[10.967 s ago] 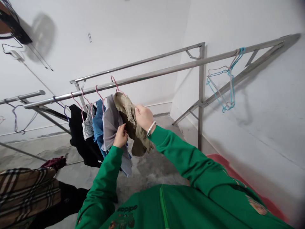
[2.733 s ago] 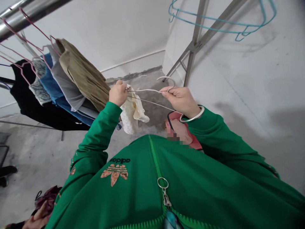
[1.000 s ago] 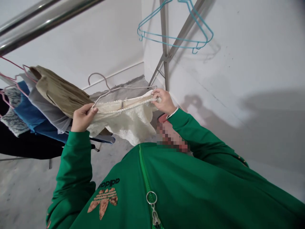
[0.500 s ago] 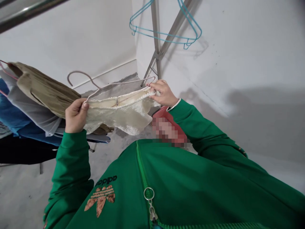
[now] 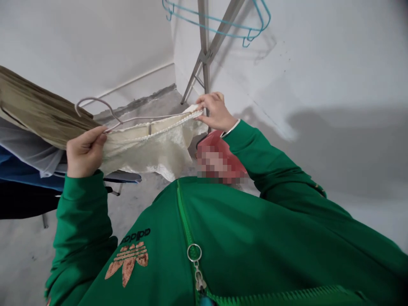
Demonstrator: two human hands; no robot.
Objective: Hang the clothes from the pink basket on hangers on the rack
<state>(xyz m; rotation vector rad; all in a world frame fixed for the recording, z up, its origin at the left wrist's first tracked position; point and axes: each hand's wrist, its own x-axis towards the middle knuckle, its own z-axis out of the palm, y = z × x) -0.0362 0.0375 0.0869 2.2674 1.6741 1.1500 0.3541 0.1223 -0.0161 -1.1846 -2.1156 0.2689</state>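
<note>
A cream lace garment (image 5: 149,155) is stretched between my hands, its trimmed opening facing up. A thin pinkish clothes hanger (image 5: 140,118) lies along that opening, hook pointing up and left. My left hand (image 5: 85,151) is closed on the garment's left edge, close to the hanger's shoulder; whether it also grips the wire I cannot tell. Across from it, my right hand (image 5: 216,112) pinches the garment's right edge between thumb and fingers. Fabric and fingers hide the hanger's right end there. The lace hem hangs loose below.
Olive clothing (image 5: 38,106), a grey garment (image 5: 30,144) and blue clothing (image 5: 28,170) hang at the left. Blue hangers (image 5: 216,29) hang by a metal rack's crossed legs (image 5: 204,55) near the wall. A red object (image 5: 219,155), partly pixelated, is beneath my right forearm.
The garment's right edge now covers the hanger's right end, which stuck out above it before. My hands and the garment appear slightly farther left as the view has shifted.
</note>
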